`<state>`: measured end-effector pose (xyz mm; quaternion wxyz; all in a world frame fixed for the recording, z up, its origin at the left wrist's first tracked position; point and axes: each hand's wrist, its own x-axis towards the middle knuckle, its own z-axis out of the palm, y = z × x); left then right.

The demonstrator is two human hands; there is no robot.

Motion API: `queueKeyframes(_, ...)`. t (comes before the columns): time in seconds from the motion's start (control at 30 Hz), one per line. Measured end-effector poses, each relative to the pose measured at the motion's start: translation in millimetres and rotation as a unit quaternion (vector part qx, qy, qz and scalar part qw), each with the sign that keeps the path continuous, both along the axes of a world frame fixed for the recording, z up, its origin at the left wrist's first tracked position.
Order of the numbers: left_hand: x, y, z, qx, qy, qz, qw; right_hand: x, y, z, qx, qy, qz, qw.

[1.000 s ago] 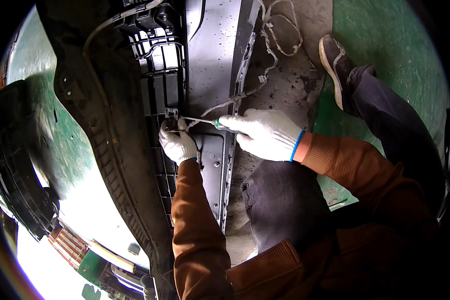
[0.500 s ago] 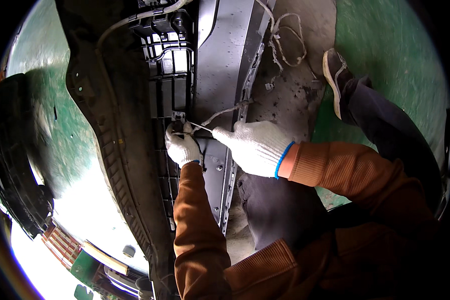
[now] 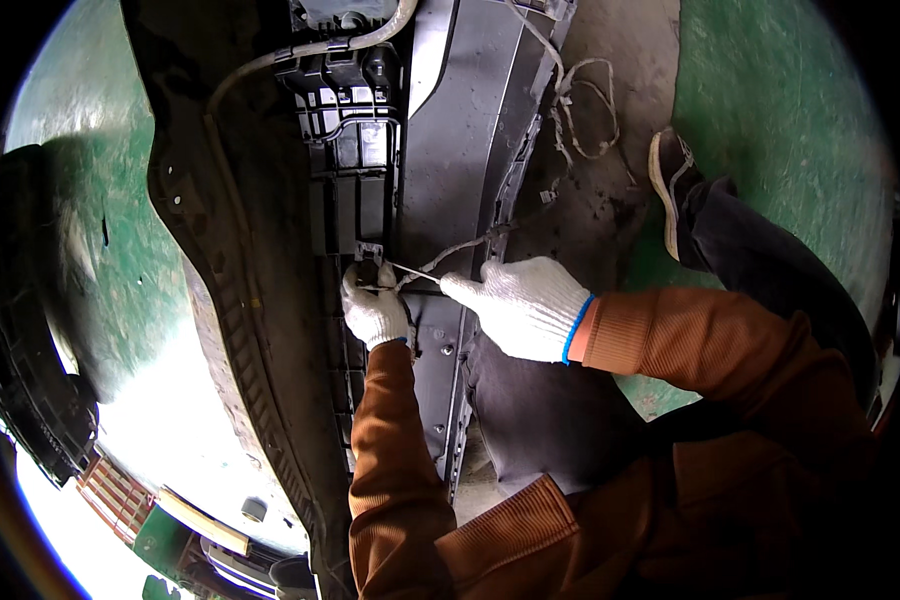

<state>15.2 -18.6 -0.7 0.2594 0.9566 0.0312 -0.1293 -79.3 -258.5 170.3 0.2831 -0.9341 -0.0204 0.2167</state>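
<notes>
My left hand (image 3: 375,309), in a white knit glove, has its fingers curled at the black grille (image 3: 359,200) of a large car bumper. Between those fingers is the end of a taped grey wiring harness (image 3: 456,248). A small light clip-like piece (image 3: 368,250) sits just beyond my fingertips. My right hand (image 3: 530,306), gloved too with a blue cuff, is closed on a thin metal-shafted tool, its handle hidden in the palm. The slim shaft (image 3: 413,271) points left toward my left fingertips. Whether its tip touches anything is too small to tell.
A dark bumper panel (image 3: 195,190) runs along the left. Loose wiring (image 3: 610,105) lies coiled on the grey mat at upper right. My bent leg (image 3: 545,420) is beside the bumper. Black parts (image 3: 30,320) and a red crate (image 3: 115,495) stand on the green floor.
The whole scene has shifted slightly right and down in view. Both hands keep nearly the same pose and hold, with the tool's shaft still at my left fingertips.
</notes>
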Motion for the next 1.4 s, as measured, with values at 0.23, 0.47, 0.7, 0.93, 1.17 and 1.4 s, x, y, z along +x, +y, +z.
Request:
queueKeyframes(0.23, -1.2, 5.4, -12.0, -0.062, 0.005, 0.01, 0.998, 2.2, 0.3, 1.2, -0.003, 0.02, 0.014, 1.0)
queueKeyframes(0.47, -0.1, 4.4, -10.1, -0.057, 0.016, 0.011, 0.998, 8.7, -1.0, 6.5, -0.008, 0.015, 0.021, 1.0)
queueKeyframes(0.7, 4.0, -1.2, 0.9, -0.027, 0.009, -0.009, 1.0, 19.5, -7.4, 5.1, 0.022, 0.0, 0.009, 1.0)
queueKeyframes(0.93, 12.8, 10.1, -7.4, -0.037, 0.043, -0.039, 0.998, 4.5, -22.4, 10.0, 0.034, 0.024, -0.044, 0.998)
queueKeyframes(1.17, 13.2, 6.8, 1.3, -0.007, 0.065, -0.036, 0.997, 6.3, -21.9, -1.7, 0.11, 0.003, -0.107, 0.988)
queueKeyframes(1.4, 9.8, 7.4, 1.5, 0.03, 0.036, -0.066, 0.997, 30.6, -8.1, 0.3, 0.091, 0.028, -0.094, 0.991)
